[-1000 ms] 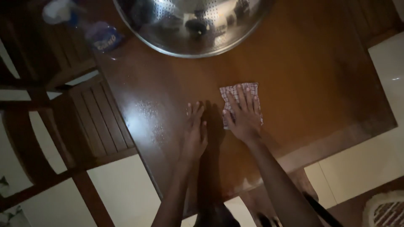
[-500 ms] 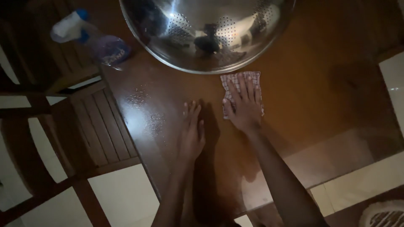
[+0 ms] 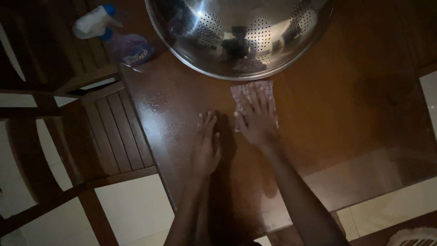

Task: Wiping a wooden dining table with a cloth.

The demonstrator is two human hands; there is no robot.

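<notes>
My right hand (image 3: 257, 120) lies flat, fingers spread, on a small checked cloth (image 3: 243, 91) pressed to the brown wooden table (image 3: 346, 109). My left hand (image 3: 205, 146) rests palm down on the bare tabletop just to its left, holding nothing. A patch of fine droplets glistens on the wood left of that hand. Directly beyond the cloth stands a large perforated steel colander (image 3: 236, 34), its rim almost touching the cloth's far edge.
A spray bottle (image 3: 116, 38) with a white and blue head stands at the table's far left corner. A slatted wooden chair (image 3: 107, 130) is pushed against the left edge. Pale floor tiles (image 3: 132, 209) show below, and a white ribbed object (image 3: 416, 238) at the bottom right.
The view has shifted, so the colander and bottle now sit lower in the picture. My right hand and the cloth have slid slightly away from me, closer to the colander's rim. The left hand stays planted.
</notes>
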